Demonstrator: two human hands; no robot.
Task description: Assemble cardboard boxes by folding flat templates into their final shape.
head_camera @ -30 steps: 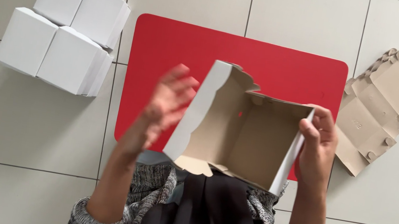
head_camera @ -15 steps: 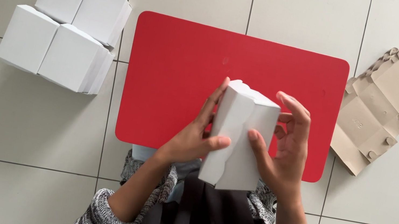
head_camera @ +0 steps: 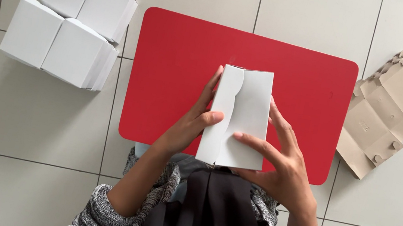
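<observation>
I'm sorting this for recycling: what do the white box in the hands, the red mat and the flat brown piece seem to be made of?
White box: thin matte paperboard, judging by its crisp folds and curved flap edge.
Red mat: smooth, even sheet with rounded corners, probably plastic or rubber; the look leaves it open.
Flat brown piece: uncoated brown card, die-cut with scalloped edges and tabs.

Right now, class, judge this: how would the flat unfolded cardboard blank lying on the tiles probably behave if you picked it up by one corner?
The flat cardboard blank would probably feel light, being one thin sheet. It would likely sag along its creases. Its scalloped flaps look easy to bend.
</observation>
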